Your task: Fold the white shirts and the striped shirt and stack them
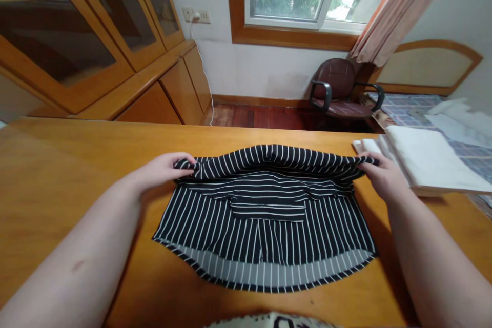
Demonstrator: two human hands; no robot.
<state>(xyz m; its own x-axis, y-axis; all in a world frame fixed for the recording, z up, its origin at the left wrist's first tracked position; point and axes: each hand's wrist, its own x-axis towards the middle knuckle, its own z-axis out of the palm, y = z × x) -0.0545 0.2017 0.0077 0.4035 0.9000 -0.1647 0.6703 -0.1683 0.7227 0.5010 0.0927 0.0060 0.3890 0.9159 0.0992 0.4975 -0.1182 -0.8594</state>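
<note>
A black garment with white stripes (215,220), which looks like a skirt, lies spread across the wooden table in front of me. Its far edge is rolled or folded over into a thick band, and the near hem curves open to show a grey inner side. At the left end of the band, my left hand (169,166) pinches the cloth between thumb and fingers. My right hand (380,174) grips the opposite end in the same way. The band is stretched between both hands, raised slightly in the middle. A flap with sideways stripes sits at the garment's centre.
White folded cloths (430,156) are stacked at the table's right end, close to my right hand. Beyond the wooden table (69,174) stand a brown office chair (338,84) and a bed (407,105). A glass-fronted cabinet (126,66) is at the left.
</note>
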